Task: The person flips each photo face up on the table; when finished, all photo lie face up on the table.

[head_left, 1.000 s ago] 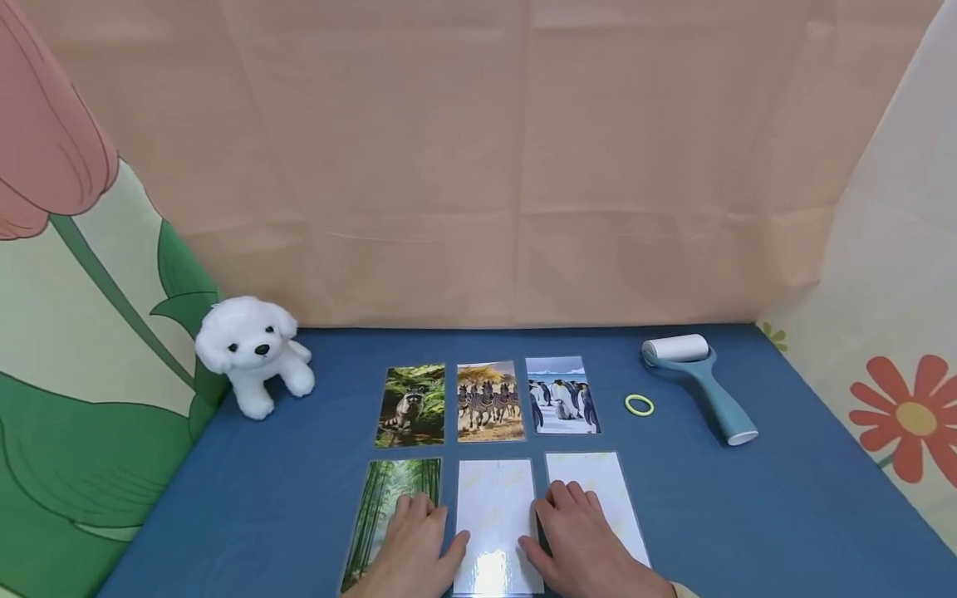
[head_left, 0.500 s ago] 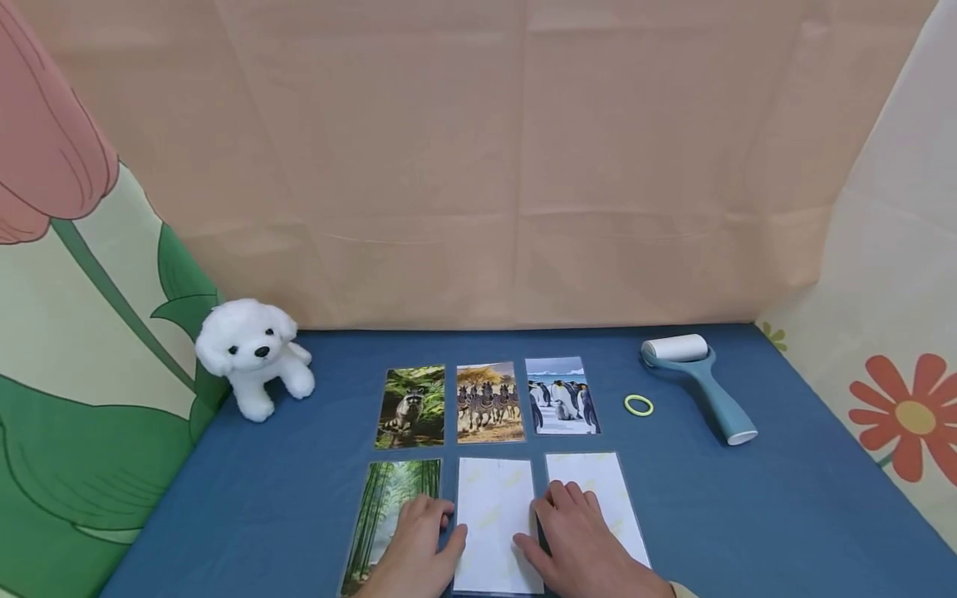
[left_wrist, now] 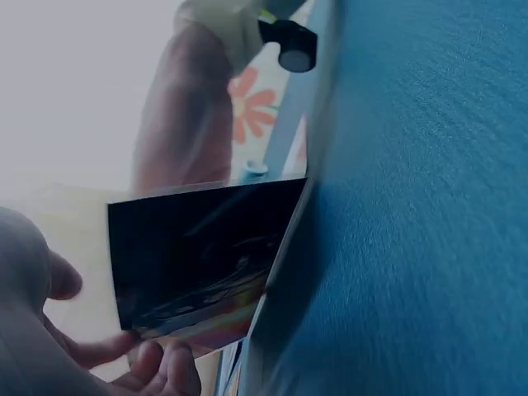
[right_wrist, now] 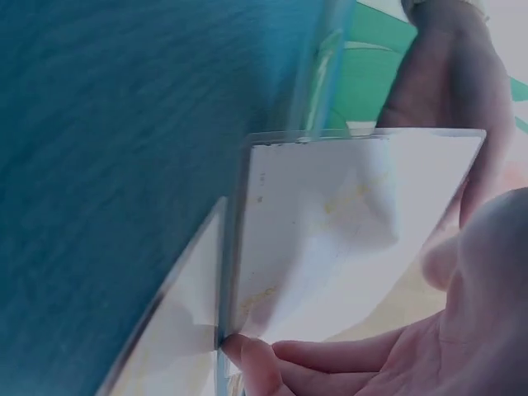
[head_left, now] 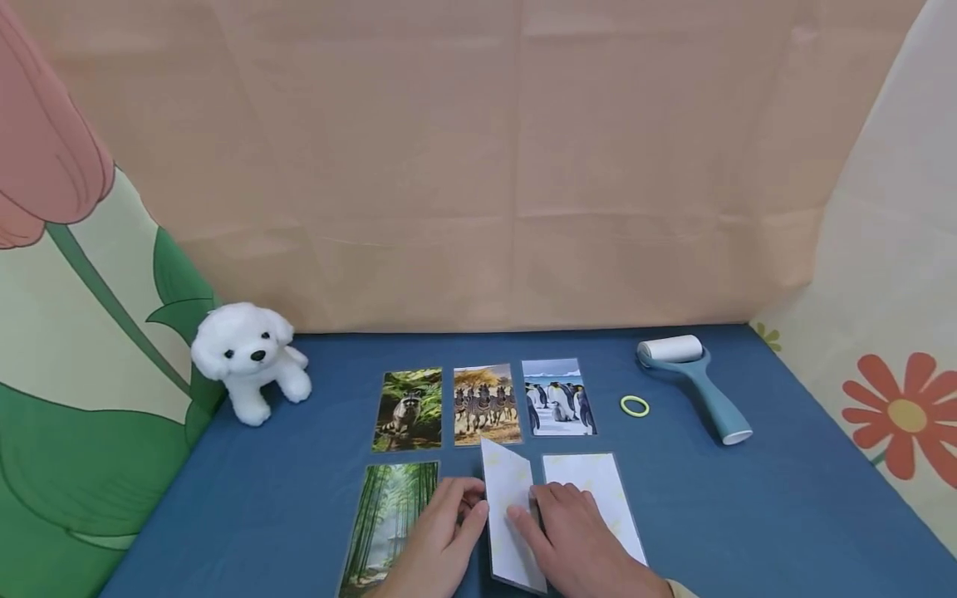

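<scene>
A laminated picture card [head_left: 512, 515] stands tilted on its right long edge, its left edge raised off the cloth. Its white back faces right, and the left wrist view shows a dark picture [left_wrist: 198, 256] on the other face. My left hand [head_left: 441, 540] holds the raised left edge with curled fingers. My right hand [head_left: 579, 540] has its thumb over the white back and its fingers at the lower right edge. Under the left forearm lies a bamboo forest card [head_left: 396, 515], picture up. Partly covered by my right hand is another white-backed card [head_left: 598, 490].
Behind lie a raccoon card [head_left: 407, 411], a zebra card [head_left: 486, 407] and a penguin card [head_left: 561, 399], pictures up. A yellow-green ring [head_left: 634, 406] and a blue-handled lint roller [head_left: 699, 386] are to the right. A white plush dog [head_left: 250, 361] sits at the back left.
The middle card has gone from flat to tilted, its left edge lifted. My left hand has shifted right off the bamboo card to that edge; my right hand has barely moved.
</scene>
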The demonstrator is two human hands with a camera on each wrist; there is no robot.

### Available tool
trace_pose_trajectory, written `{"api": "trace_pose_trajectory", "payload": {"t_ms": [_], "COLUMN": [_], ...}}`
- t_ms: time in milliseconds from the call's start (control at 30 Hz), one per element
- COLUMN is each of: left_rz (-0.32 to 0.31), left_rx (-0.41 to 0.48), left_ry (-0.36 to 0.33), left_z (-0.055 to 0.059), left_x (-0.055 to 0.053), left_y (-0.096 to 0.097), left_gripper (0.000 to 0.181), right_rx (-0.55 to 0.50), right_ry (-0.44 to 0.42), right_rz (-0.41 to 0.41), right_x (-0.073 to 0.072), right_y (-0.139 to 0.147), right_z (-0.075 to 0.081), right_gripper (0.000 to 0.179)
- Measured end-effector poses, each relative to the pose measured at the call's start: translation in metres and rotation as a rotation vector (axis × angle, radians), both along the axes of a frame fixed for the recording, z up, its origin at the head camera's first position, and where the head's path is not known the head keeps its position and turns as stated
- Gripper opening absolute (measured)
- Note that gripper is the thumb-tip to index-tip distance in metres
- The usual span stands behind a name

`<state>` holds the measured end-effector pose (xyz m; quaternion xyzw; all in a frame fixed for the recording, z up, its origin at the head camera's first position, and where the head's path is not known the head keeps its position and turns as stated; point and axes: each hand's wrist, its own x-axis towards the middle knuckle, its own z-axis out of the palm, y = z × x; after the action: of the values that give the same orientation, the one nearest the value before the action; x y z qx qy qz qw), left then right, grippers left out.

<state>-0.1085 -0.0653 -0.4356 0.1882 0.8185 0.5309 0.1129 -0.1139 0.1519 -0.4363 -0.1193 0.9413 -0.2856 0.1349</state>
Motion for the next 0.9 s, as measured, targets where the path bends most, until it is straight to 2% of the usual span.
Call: {"api": "trace_pose_trajectory", "payload": {"t_ms": [100,233,300,400,500,600,900], "left_rz": [-0.087,-0.202,-0.252,-0.305,-0.342,-0.37,-0.391], "left_rx": [0.007,0.024,0.02,-0.015,-0.063,-0.106,-0.261], "left_ry": [0.027,-0.01,-0.033,-0.03,-0.015,-0.002,0.066], "left_z": [-0.003,-0.009,-0.012,-0.015,-0.018,-0.02,-0.029], "left_x": [0.0,-0.001,-0.001,-0.002,-0.003,-0.003,-0.005], "left_y": [0.005,0.009,0.01,0.012,0.013,0.013,0.016], "left_gripper": [0.044,0.05,0.049,0.048,0.048,0.05,0.067], "right_rx": [-0.113,-0.246,-0.281,-0.315,-0.334,-0.353,-0.468], "right_ry": [-0.028,-0.116,-0.17,-0.224,-0.239,-0.21,-0.165], "right_rz": [-0.006,-0.02,-0.041,-0.071,-0.099,-0.119,-0.257], "right_x": [0.0,0.0,0.0,-0.001,-0.001,0.001,0.009], "right_y": [0.002,0.006,0.008,0.011,0.013,0.015,0.015], "right_z": [0.003,0.008,0.01,0.014,0.019,0.022,0.035], "right_gripper": [0.074,0.073,0.076,0.077,0.078,0.077,0.055]}}
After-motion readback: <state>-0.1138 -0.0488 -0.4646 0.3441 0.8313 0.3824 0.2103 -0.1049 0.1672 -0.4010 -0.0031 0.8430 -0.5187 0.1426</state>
